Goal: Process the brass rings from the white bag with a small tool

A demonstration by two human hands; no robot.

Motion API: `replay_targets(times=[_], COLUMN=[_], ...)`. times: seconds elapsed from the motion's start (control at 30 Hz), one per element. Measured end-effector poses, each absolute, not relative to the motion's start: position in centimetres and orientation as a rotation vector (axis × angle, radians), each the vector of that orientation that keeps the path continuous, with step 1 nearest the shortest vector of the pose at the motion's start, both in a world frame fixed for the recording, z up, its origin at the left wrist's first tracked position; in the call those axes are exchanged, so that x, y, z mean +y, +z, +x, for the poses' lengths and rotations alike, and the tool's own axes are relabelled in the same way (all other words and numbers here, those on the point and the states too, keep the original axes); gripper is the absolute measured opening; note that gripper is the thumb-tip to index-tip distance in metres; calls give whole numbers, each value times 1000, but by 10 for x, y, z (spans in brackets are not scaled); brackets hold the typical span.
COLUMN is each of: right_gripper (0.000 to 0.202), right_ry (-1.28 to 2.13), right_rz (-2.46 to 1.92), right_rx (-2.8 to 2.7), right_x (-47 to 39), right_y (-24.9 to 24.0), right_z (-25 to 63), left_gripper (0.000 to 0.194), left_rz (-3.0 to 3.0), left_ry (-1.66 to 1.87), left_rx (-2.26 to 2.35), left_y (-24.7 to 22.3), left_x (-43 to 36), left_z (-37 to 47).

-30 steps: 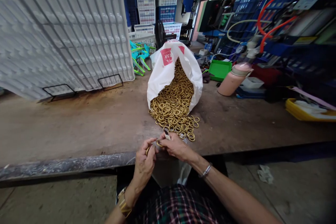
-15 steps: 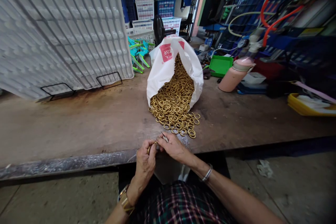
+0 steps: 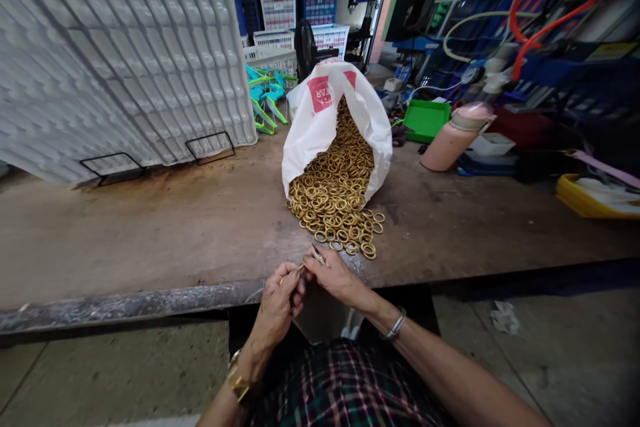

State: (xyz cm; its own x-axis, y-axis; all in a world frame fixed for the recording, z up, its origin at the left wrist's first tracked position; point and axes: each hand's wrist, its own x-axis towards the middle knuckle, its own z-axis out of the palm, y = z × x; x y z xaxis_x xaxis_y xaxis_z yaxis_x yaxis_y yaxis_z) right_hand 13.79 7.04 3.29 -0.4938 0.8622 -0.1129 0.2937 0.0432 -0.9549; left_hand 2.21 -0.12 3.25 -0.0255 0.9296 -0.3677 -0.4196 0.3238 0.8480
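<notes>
Just over the table's front edge my two hands meet, fingertips close together. My left hand [image 3: 277,303] is closed on a brass-coloured ring [image 3: 301,267], pinched between thumb and fingers, which cover part of it. My right hand [image 3: 336,275] is closed round a small pointed tool [image 3: 318,255]; its dark tip sticks out above the fingers, and its exact kind is hidden. Right thumb and fingertips touch the ring too. Beyond the hands, a heap of brass-coloured rings [image 3: 333,203] spills from a white plastic bag [image 3: 310,140] with red print, lying on its side.
White ribbed plastic trays [image 3: 165,53] stand upright on the table [image 3: 150,233] at left, by black wire stands [image 3: 210,147]. Teal and green clips [image 3: 265,97] lie behind. To the right are a green tray [image 3: 427,121], a pink bottle [image 3: 450,143] and a yellow tray [image 3: 590,203].
The ring now shows between both hands' fingertips, turned from before. My left fingers have shifted their hold, and the right hand has risen slightly. The whole view has moved a little.
</notes>
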Motion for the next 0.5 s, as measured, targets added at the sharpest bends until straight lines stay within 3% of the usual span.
replay_targets(times=[0.4,0.5], right_gripper=[19,17], right_ry=[1415,1254], right_rz=[-1141,-1207], right_rx=[-1877,-2009], right_x=[69,68], right_y=[31,29], right_z=[136,138], left_gripper=[29,30], left_rz=[500,511], left_ry=[1225,1242], left_rx=[1104,1115], left_y=[33,33], left_x=[-3,-3], left_z=[21,22])
